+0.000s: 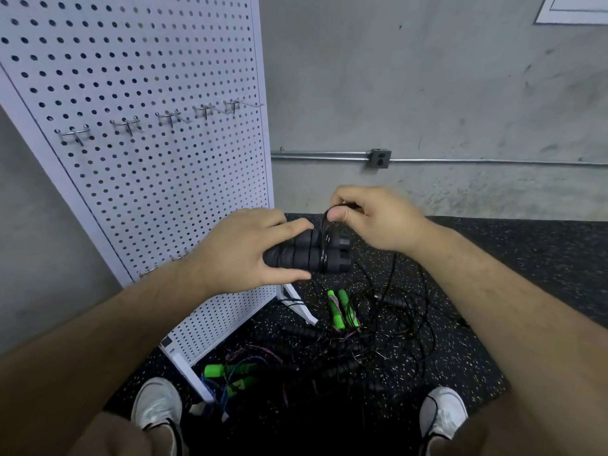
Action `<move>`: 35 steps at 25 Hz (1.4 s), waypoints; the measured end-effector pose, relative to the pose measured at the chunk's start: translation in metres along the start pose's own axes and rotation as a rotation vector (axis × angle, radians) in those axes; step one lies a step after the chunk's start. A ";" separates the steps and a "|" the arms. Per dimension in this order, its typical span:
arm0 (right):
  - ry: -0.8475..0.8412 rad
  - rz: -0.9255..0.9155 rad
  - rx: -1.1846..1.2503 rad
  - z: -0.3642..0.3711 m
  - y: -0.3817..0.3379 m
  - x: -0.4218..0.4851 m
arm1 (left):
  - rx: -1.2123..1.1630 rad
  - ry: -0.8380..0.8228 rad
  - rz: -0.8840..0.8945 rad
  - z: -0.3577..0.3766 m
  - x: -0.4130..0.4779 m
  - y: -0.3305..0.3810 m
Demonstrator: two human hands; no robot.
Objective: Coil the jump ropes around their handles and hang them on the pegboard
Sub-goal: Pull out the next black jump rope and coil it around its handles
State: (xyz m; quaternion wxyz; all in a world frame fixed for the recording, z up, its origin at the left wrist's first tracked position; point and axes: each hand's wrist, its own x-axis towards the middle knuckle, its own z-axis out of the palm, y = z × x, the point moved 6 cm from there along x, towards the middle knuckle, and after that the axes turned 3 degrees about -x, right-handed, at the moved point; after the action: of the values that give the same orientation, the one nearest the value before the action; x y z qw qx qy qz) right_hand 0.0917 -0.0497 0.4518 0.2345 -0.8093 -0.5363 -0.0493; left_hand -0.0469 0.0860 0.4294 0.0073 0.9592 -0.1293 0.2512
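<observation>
My left hand grips two black foam jump-rope handles held side by side at chest height. A few turns of thin black rope circle the handles near their right ends. My right hand pinches that rope just above the handles, and the rest of it trails down to the floor. The white pegboard stands to the left with a row of bare metal hooks.
On the black speckled floor mat lie more ropes: a coiled green-handled one, another green-handled one by the pegboard foot, and several tangled black ones. My shoes flank the pile. A grey wall with conduit is behind.
</observation>
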 end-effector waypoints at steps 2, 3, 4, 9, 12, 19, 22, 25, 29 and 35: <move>-0.081 0.029 0.157 0.016 0.004 -0.003 | -0.011 0.045 0.007 -0.007 -0.001 0.007; -0.126 0.050 0.250 0.025 0.006 -0.003 | -0.017 0.052 0.011 -0.009 -0.002 0.011; -0.162 0.093 0.389 0.034 0.006 -0.003 | -0.028 0.059 -0.001 -0.011 -0.002 0.012; -0.228 0.260 0.450 0.069 -0.018 -0.015 | 0.080 0.094 -0.157 -0.020 0.002 -0.009; -0.308 0.235 0.401 0.085 -0.037 -0.029 | 0.232 0.039 -0.253 -0.016 -0.003 -0.042; -0.190 0.086 0.192 0.038 -0.082 -0.040 | 0.368 -0.063 -0.240 0.001 -0.016 -0.073; -0.016 0.013 -0.076 0.007 -0.078 -0.034 | 0.322 -0.067 -0.141 0.010 -0.016 -0.058; 0.104 -0.029 -0.243 -0.005 -0.065 -0.022 | 0.272 -0.091 -0.037 0.018 -0.016 -0.036; 0.062 0.013 -0.173 -0.008 -0.027 -0.005 | 0.154 -0.051 0.067 0.013 -0.011 -0.002; -0.016 0.070 0.299 0.004 0.009 0.001 | -0.100 -0.083 -0.049 -0.008 -0.011 0.021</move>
State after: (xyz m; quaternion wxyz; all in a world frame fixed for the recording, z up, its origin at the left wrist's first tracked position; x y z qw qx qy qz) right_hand 0.0993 -0.0503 0.4456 0.3495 -0.7840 -0.5110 0.0459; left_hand -0.0653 0.0693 0.4301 0.0560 0.9701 -0.1185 0.2042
